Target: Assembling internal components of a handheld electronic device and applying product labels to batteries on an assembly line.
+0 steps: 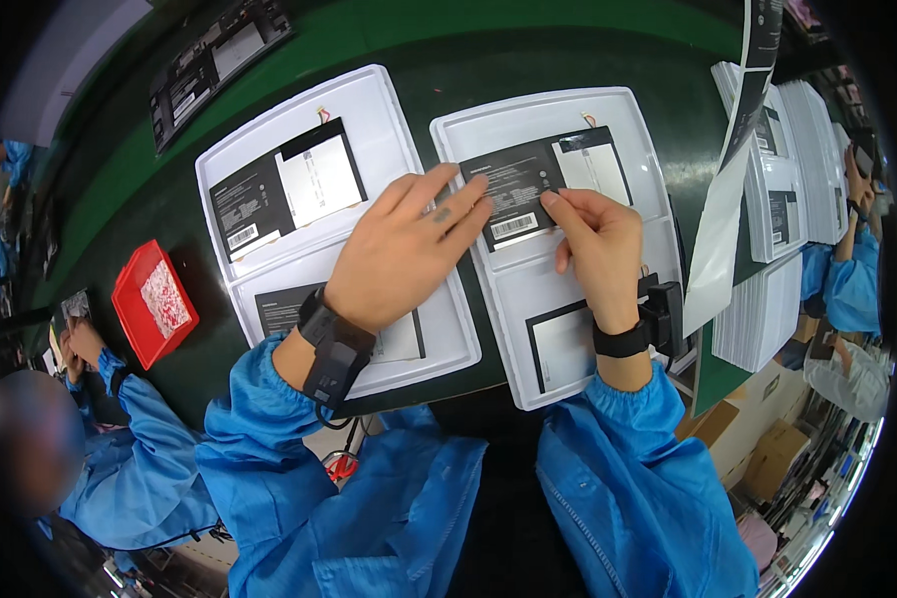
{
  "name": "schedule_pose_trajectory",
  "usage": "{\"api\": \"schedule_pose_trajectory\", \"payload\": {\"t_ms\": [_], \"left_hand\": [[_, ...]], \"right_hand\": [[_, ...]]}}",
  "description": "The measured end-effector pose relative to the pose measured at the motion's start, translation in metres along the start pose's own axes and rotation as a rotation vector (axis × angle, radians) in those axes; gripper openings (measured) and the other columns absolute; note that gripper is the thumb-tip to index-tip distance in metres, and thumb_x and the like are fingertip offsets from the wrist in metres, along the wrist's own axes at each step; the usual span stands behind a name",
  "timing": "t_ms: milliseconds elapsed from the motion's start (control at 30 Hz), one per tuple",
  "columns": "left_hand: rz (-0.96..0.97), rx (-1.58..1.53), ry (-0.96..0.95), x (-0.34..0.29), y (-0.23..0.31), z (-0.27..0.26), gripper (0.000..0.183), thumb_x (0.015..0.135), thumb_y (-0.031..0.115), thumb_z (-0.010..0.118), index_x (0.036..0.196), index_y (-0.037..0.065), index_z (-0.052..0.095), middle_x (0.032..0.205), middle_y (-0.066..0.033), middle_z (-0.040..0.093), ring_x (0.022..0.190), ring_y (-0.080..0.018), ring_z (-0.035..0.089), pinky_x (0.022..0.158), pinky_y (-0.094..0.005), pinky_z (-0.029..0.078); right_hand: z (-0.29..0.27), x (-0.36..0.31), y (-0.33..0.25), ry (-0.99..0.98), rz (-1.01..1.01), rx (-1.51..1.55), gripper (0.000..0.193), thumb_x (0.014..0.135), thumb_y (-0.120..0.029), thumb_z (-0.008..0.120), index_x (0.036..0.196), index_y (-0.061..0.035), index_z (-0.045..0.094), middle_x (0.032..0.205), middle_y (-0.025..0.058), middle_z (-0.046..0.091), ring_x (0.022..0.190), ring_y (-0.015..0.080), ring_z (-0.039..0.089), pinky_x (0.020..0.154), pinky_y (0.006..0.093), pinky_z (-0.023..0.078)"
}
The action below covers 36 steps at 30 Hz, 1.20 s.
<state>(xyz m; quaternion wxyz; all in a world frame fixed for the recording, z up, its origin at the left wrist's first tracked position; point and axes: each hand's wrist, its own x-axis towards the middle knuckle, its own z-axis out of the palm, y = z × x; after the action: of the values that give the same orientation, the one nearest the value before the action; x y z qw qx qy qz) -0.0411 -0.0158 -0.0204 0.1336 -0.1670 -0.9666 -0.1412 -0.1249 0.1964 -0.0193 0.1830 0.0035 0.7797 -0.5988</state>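
Observation:
A flat battery pack (608, 169) with a black printed label (516, 189) over its left part lies in the far compartment of the right white tray (623, 105). Fingers stretched, my left hand (399, 249) reaches across from the left tray (369, 95), its fingertips at the label's left side. My right hand (600, 239) has thumb and forefinger pinched together at the label's right edge; what lies between them is hidden. Another labelled battery pack (324, 179) sits in the left tray's far compartment. Both near compartments hold packs partly covered by my hands and wrists.
A red bin (130, 309) with small white and red pieces stands left of the trays. A sheet of labels (723, 229) hangs at the right, before stacked white trays (767, 309). More black labels (214, 65) lie at the back left. Co-workers sit on both sides.

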Motion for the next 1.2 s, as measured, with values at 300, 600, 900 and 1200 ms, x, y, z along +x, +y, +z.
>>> {"api": "schedule_pose_trajectory", "payload": {"t_ms": [300,600,900,1200], "left_hand": [[0.036,0.068,-0.082,0.009,0.013,0.000,0.045,0.075,0.001,0.067,0.120,-0.001,0.070,0.132,-0.0139,0.065,0.127,-0.0335,0.057,0.106,-0.0427,0.048],[0.052,-0.086,-0.242,0.054,0.044,0.031,0.092,0.091,0.064,0.060,0.153,-0.001,0.039,0.160,-0.0343,0.027,0.151,-0.0475,0.025,0.122,-0.0562,0.024],[-0.070,-1.599,0.242,0.178,0.070,-0.041,0.062,0.095,0.022,0.074,0.144,-0.004,0.047,0.133,-0.0114,0.062,0.121,-0.0174,0.059,0.107,-0.0320,0.045],[-0.232,-1.802,0.301,0.208,0.076,-0.056,0.032,0.103,0.025,0.064,0.120,-0.002,0.068,0.111,-0.0055,0.072,0.097,-0.0114,0.067,0.085,-0.0280,0.054]], "right_hand": [[-0.030,-0.030,-0.025,0.098,-0.179,-0.220,0.031,0.091,-0.009,0.074,0.118,0.0068,0.071,0.092,0.0165,0.077,0.048,0.0145,0.066,0.045,0.0243,0.047],[-0.073,-0.057,0.009,-0.164,-0.705,-0.471,0.015,0.079,-0.004,0.081,0.093,-0.0012,0.076,0.084,0.0110,0.073,0.068,0.0261,0.070,0.061,0.0319,0.054],[-0.142,-0.026,-0.099,0.448,-0.992,-0.339,0.029,0.089,0.004,0.070,0.118,0.0031,0.068,0.110,0.0165,0.073,0.094,0.0215,0.072,0.077,0.0310,0.055],[-0.137,0.039,-0.132,0.221,-0.883,-0.143,0.021,0.089,-0.005,0.076,0.109,0.0020,0.075,0.088,0.0069,0.077,0.082,0.0117,0.074,0.074,0.0227,0.056]]}}
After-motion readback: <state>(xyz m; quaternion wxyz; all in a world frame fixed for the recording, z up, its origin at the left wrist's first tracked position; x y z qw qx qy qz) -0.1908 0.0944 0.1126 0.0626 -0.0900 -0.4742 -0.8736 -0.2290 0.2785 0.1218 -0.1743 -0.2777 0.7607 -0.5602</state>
